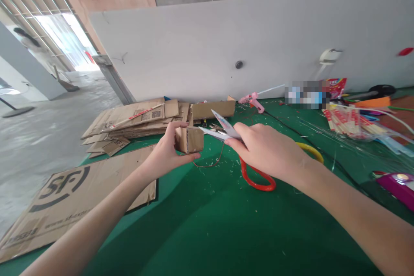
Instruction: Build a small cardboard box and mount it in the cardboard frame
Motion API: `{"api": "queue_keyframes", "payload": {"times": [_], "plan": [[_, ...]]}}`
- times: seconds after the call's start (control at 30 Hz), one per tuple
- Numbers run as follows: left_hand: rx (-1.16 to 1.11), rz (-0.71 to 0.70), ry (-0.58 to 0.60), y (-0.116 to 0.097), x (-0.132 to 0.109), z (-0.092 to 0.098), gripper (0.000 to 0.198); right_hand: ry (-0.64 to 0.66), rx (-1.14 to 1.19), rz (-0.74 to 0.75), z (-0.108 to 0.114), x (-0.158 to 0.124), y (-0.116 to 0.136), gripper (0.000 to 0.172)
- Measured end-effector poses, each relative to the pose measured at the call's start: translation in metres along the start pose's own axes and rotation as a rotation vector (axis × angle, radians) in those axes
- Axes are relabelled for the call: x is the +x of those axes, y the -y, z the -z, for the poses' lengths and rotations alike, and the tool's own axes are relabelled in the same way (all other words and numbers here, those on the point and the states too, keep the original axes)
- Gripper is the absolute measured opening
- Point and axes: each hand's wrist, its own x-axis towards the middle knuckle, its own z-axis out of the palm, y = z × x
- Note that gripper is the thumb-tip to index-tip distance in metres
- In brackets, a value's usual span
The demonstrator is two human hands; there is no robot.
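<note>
Between its thumb and fingers, my left hand [166, 148] grips a small cardboard box [196, 139] above the table. My right hand [263, 146] is closed round a pair of scissors [258, 180] with red handles. Their two blades are spread apart and point left, and the lower tip lies close to the box's right edge. A thin reddish-brown wire [210, 165] hangs in a curve below the box and blades. I cannot tell where its ends are fixed.
Stacked cardboard pieces [136, 116] and a large printed cardboard sheet [93, 189] lie at left on the green table [207, 233]. A pink glue gun [252, 101] rests near the white partition [194, 51]. Wooden sticks [343, 121] and a yellow tape roll [312, 151] are at right.
</note>
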Motion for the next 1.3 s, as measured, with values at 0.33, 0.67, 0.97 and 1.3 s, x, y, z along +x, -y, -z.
{"api": "queue_keyframes", "payload": {"times": [0.33, 0.67, 0.97, 1.3], "plan": [[-0.024, -0.056, -0.031, -0.002, -0.001, 0.002, 0.072, -0.01, -0.129, 0.029, 0.001, -0.005, 0.007, 0.027], [0.019, -0.144, -0.14, 0.001, -0.003, -0.007, 0.072, -0.041, -0.173, 0.036, -0.001, -0.007, 0.01, 0.026], [0.022, -0.311, -0.217, 0.0, -0.003, -0.011, 0.061, -0.009, -0.066, -0.003, 0.005, -0.008, 0.016, 0.025], [0.229, -0.418, -0.374, -0.004, -0.005, -0.009, 0.043, 0.475, 0.747, -0.057, 0.012, 0.002, 0.001, 0.037]]}}
